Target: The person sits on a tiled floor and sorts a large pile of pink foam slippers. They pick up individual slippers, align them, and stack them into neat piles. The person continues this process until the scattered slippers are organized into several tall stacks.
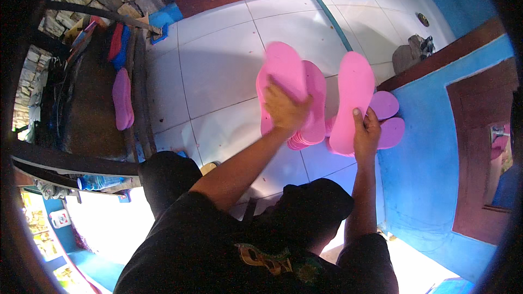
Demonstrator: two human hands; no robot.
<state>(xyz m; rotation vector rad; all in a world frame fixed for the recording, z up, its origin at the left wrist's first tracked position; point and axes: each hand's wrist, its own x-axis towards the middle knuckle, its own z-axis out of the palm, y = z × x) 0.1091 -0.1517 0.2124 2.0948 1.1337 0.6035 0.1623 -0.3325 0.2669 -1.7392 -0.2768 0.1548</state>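
A: Head view, single frame. Left hand [284,110] grips a pink foam sole [287,71] by its lower end, fingers closed around it, lifted above a stack of pink soles [311,110] standing on the white tiled floor [218,71]. Right hand [366,133] pinches the heel end of a second pink sole [354,98], held upright beside the first.

B: More soles below?

A: Yes, a few pink ones [391,125] lie behind the right hand against the blue wall [425,158]. Whether they touch the held sole, I cannot tell; fisheye bends that edge.

B: Handling note?

A: Judgement: foam is thin and floppy, so grip nearer mid-length or support the free end, and bring the edges square before pairing. One more pink sole [122,99] rests on the dark bench [92,103], well apart.
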